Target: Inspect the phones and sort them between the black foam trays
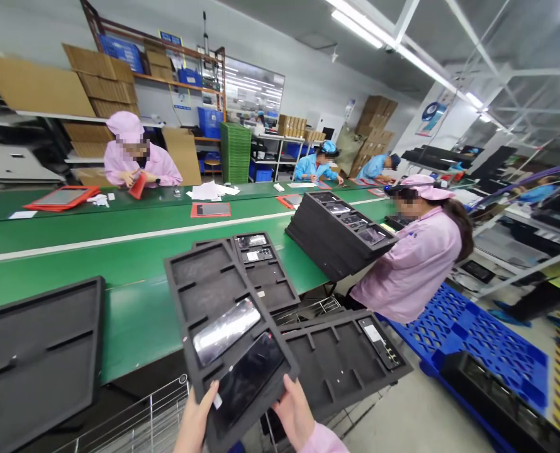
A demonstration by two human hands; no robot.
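I hold a black foam tray (204,283) tilted up in front of me, above the near edge of the green conveyor belt (119,251). My left hand (196,420) grips its near left corner, thumb over the rim. My right hand (295,415) grips the near right corner. Two glossy dark phones (226,330) lie in its nearest slots; the far slots are bare. Another black tray (265,267) with phone parts lies behind it on the belt. A further tray (343,355) rests on a wire rack to the right.
A large black tray (34,352) sits at the left. A person in pink (416,258) stands at the right beside a tall stack of black trays (336,236). Another person in pink (133,157) works across the belt. Blue pallets (478,340) lie on the floor.
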